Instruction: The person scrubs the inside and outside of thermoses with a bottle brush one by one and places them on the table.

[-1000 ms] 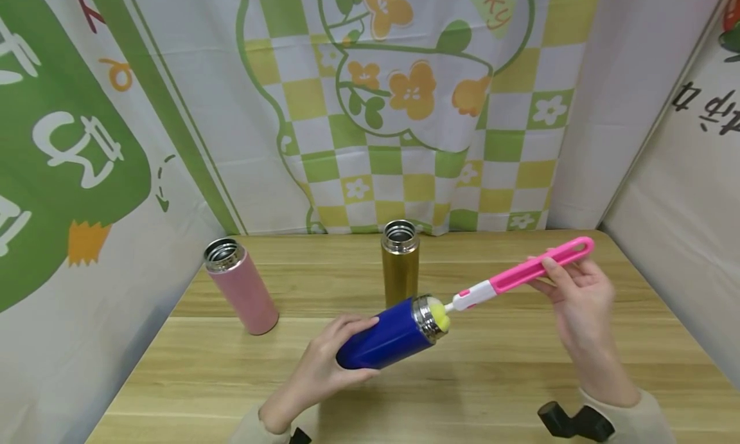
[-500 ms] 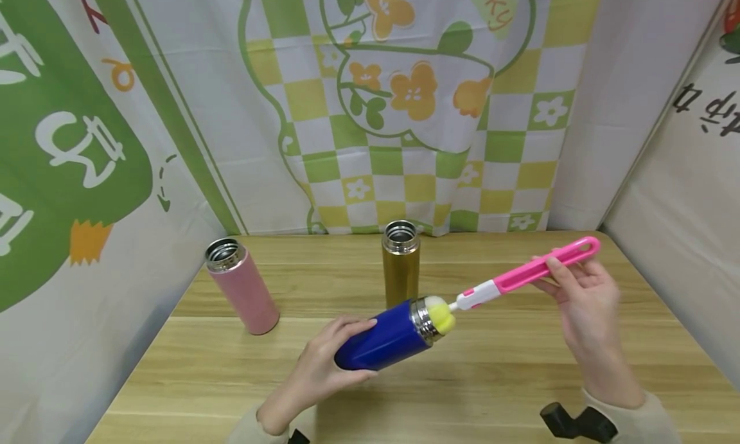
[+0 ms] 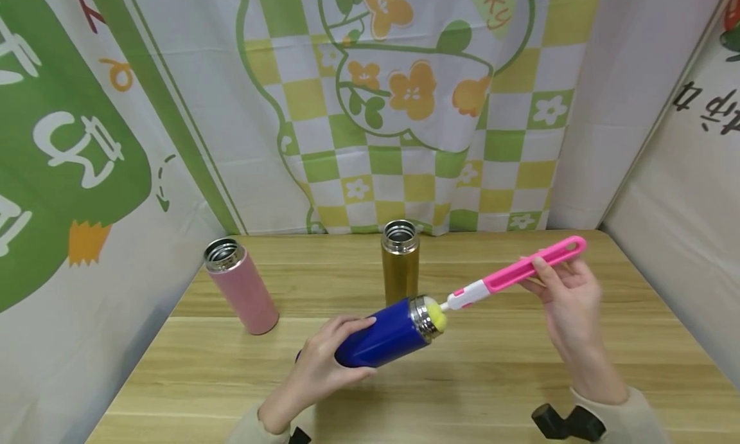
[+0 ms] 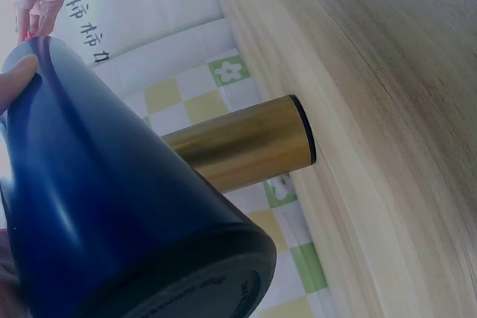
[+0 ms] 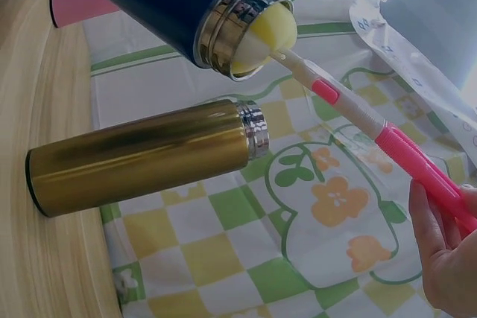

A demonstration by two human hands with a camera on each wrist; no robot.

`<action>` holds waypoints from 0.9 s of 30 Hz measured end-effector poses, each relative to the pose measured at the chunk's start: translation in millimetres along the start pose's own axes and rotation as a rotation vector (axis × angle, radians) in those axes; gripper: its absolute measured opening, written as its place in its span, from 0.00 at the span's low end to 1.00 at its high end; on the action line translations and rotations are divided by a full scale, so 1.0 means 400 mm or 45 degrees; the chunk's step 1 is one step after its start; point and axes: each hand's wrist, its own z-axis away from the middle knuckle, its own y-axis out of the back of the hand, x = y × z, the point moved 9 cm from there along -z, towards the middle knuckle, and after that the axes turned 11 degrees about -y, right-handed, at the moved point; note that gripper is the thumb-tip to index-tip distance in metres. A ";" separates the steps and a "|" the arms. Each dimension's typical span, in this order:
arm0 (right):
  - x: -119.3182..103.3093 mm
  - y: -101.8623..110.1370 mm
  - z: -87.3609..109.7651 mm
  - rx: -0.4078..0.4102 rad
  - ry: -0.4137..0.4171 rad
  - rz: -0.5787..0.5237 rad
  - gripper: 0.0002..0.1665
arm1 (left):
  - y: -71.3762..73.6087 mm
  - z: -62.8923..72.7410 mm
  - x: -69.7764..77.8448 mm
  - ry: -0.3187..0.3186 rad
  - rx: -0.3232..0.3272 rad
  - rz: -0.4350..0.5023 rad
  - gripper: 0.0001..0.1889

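**Brush (image 3: pixel 503 279) at the mouth of the blue flask (image 3: pixel 381 335)**

At the bottom edge of the head view, both sleeves (image 3: pixel 627 418) are cut off, each with a black device (image 3: pixel 569 423) at the cuff. The left hand (image 3: pixel 320 360), at bottom centre, grips the blue flask with its thumb along the lower side and fingers over the top. The flask is held tilted off the surface (image 3: pixel 480 399), its mouth towards the right. Its base is hidden behind the hand here; the left wrist view shows it, with lettering too blurred to read.

At right, the right hand (image 3: pixel 569 306) pinches the brush's pink handle between thumb and fingers, the forearm rising from the lower right. The yellow-and-white sponge (image 3: pixel 436 315) bulges from the mouth; how much lies inside is hidden.

Behind, at centre, the gold flask (image 3: pixel 401 270) stands open, its foot hidden; the right wrist view shows its whole length. The pink flask (image 3: pixel 245 293) stands open at left; that same wrist view catches only its lower end, at upper left. The checked cloth (image 3: pixel 416 187) hangs at the back.
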 end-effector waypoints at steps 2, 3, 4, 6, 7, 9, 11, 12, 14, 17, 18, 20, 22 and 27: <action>0.003 -0.001 0.001 0.009 -0.005 0.024 0.08 | 0.001 0.000 0.000 0.002 0.000 -0.007 0.37; 0.005 -0.002 0.001 0.009 -0.008 0.034 0.08 | 0.002 0.000 0.000 0.002 0.000 -0.012 0.37; 0.006 -0.003 0.001 0.009 -0.009 0.042 0.08 | 0.002 -0.001 0.000 -0.005 0.002 -0.019 0.37; 0.008 -0.005 0.002 0.007 -0.007 0.069 0.07 | 0.004 -0.001 0.000 -0.002 0.003 -0.025 0.37; 0.008 -0.007 0.001 -0.006 -0.006 0.066 0.08 | 0.005 -0.001 0.000 0.001 0.003 -0.028 0.37; 0.009 -0.011 0.001 -0.033 -0.006 0.066 0.08 | 0.006 -0.001 0.000 0.004 0.002 -0.033 0.37; 0.009 -0.015 0.001 -0.052 -0.004 0.072 0.08 | 0.008 -0.001 0.001 0.005 0.003 -0.040 0.37; 0.009 -0.018 0.001 -0.067 -0.004 0.064 0.08 | 0.009 -0.002 0.001 0.009 0.001 -0.041 0.37; 0.011 -0.023 0.001 -0.085 -0.005 0.057 0.09 | 0.010 -0.002 0.001 0.015 -0.003 -0.041 0.38; 0.015 -0.029 0.001 -0.099 -0.006 0.063 0.09 | 0.008 -0.002 -0.001 0.031 -0.016 -0.032 0.38; 0.017 -0.031 0.001 -0.102 -0.010 0.070 0.09 | 0.008 -0.001 -0.001 0.032 -0.019 -0.032 0.38; 0.022 -0.035 0.002 -0.108 -0.020 0.081 0.09 | 0.007 0.000 -0.002 0.034 -0.023 -0.034 0.38; 0.028 -0.037 0.003 -0.112 -0.032 0.091 0.09 | 0.007 0.002 -0.002 0.029 -0.022 -0.036 0.37; 0.045 -0.041 0.010 -0.118 -0.059 0.113 0.10 | 0.006 0.003 0.000 0.015 -0.011 -0.037 0.38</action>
